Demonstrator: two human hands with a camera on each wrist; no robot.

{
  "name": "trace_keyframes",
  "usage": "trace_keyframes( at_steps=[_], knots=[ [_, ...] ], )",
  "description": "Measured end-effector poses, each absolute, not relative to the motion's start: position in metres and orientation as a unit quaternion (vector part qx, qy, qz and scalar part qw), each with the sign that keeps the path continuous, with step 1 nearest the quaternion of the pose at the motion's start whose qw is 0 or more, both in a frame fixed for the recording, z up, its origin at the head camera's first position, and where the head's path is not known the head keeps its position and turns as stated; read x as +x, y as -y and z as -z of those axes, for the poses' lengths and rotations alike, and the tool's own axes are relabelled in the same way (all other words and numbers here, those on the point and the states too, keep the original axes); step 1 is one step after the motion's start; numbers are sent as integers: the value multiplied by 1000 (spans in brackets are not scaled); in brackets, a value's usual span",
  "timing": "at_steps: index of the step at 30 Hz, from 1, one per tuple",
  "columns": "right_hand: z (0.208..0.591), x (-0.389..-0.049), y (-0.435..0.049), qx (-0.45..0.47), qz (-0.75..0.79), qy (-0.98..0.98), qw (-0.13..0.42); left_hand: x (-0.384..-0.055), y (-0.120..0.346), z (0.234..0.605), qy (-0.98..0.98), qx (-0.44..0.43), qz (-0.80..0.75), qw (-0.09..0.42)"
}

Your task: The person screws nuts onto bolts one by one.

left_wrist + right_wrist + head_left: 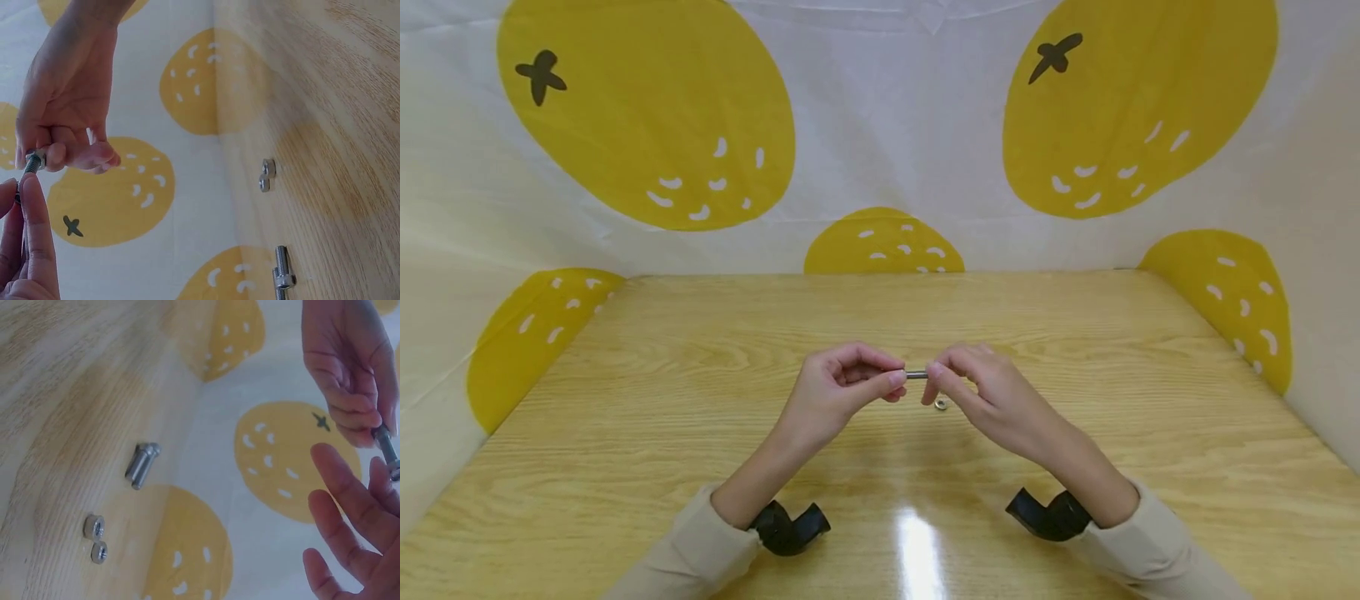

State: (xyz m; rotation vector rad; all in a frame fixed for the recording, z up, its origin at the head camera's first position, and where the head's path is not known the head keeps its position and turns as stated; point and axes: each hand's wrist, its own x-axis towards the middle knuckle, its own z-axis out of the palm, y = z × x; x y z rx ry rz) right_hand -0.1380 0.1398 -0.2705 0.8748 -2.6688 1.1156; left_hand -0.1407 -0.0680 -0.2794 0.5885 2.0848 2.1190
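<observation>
In the head view my left hand [827,392] pinches a metal bolt [917,375] between thumb and fingers, its shaft level and pointing right. Opposite it, my right hand [1000,400] has thumb and index finger at the bolt's other end. The left wrist view shows a nut [40,157] at the tip of the threaded shaft, between the right fingertips. The bolt's head is mostly covered by the left fingers. Seen from the right wrist, the other right fingers [340,500] are spread away from the bolt.
Two loose nuts [94,527] lie side by side on the wooden table [700,333]. Two more bolts [140,465] lie together nearby, under the hands. A white cloth [895,125] with yellow fruit prints walls the back and sides. Black curved pieces [790,527] sit at both wrists.
</observation>
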Motion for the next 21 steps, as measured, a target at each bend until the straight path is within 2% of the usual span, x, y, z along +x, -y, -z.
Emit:
trace_keyframes(
  at_steps=[9,16,21],
  knots=[
    [269,-139,-145,319,-367,870,75,-141,70,279,-690,187,-697,56],
    [271,-137,-144,363,-353,851,144,-141,70,280,-687,189,-699,61],
    [269,-135,-144,333,-358,863,129,-141,69,280,-688,194,-697,60]
  ],
)
